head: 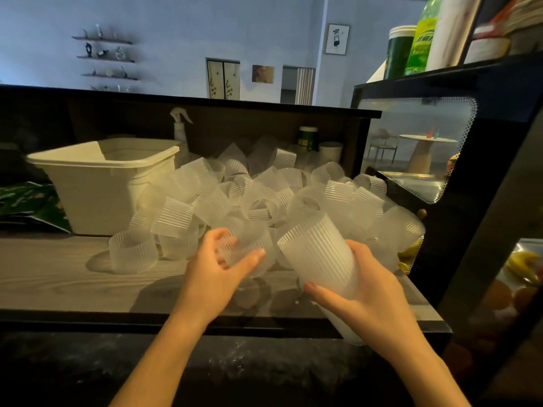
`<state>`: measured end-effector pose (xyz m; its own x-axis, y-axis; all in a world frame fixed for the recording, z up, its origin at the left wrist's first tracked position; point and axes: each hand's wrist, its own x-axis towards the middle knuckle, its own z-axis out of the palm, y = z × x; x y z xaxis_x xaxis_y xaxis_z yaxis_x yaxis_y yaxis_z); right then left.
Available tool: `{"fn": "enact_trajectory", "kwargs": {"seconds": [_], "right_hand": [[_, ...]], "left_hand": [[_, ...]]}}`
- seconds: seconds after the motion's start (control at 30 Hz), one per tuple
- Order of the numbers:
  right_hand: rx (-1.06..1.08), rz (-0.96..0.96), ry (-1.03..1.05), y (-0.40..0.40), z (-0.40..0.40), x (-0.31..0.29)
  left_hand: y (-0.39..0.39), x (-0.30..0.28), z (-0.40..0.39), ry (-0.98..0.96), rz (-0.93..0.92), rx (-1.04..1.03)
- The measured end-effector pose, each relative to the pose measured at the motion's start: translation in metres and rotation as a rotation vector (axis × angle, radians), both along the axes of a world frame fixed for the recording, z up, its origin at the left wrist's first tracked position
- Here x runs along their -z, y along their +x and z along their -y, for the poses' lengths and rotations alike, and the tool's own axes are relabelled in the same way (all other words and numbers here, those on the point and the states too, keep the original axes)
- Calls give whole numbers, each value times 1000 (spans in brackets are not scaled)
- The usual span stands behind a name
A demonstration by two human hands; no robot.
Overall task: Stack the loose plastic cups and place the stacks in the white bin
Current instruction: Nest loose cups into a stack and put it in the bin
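Left hand (217, 268) curled round one loose cup (244, 248), right hand (361, 301) gripping one nested stack (320, 257) just beside it, uncounted cup pile (264, 195) beyond both on desk (58, 274), one white bin (97, 183) far left.

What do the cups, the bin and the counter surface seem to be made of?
Loose cups: frosted translucent plastic, ribbed; light passes through. The stack held by the right hand looks the same. White bin: opaque matte plastic, moulded rim. Counter: grey wood grain, possibly laminate.

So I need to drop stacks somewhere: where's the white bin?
In the head view the white bin sits left on the wooden counter, beside the loose cup pile.
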<state>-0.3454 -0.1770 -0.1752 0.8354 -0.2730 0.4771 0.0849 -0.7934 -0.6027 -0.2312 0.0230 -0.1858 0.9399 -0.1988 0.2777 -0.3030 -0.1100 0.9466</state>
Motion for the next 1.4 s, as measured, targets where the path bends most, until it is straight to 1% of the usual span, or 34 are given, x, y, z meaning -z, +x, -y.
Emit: {"fn": "enact_trajectory", "kwargs": {"seconds": [0.13,0.2,0.27,0.37,0.43,0.53,0.63,0.73,0.83,0.9,0.97,1.03,1.07,1.13,1.2,1.27,1.4], "right_hand": [[-25,-3,-36,-1,-2,0],[-42,-18,-51,-2,-3,-2],[-64,-38,-68,-4,-5,-4],[-90,-52,-93,-5,-7,-6],[-91,-50,-97,-6,-7,-6],[-92,-43,-77,-9,-6,-6],[-93,-16,-35,-10,-5,-6],[-80,3,-46,-11,-3,-7],[-61,11,-35,-14,1,-6],[-28,29,-18,-16,5,-6],[10,47,-8,-19,12,-5],[43,55,-15,-22,18,-5],[62,58,-13,-24,22,-5],[105,66,9,-28,27,-5],[149,68,38,-32,32,-4],[184,58,51,-35,36,-3],[218,31,44,-38,41,-1]], "left_hand": [[-1,-22,-3,-181,19,10],[-2,-31,-1,-227,33,62],[-7,-36,2,-228,58,161],[-15,-38,10,-104,91,274],[-19,-38,13,-43,95,292],[-22,-37,16,33,99,324],[-26,-36,17,137,73,432],[-29,-34,20,180,74,482],[-30,-33,25,146,68,470],[-30,-32,30,88,65,436],[-26,-28,35,44,89,366],[-18,-19,42,42,128,256],[-15,-14,45,64,146,199],[-13,-5,50,180,180,129],[-14,2,56,343,211,132],[-17,7,63,465,216,141],[-18,11,79,586,230,107]]}}
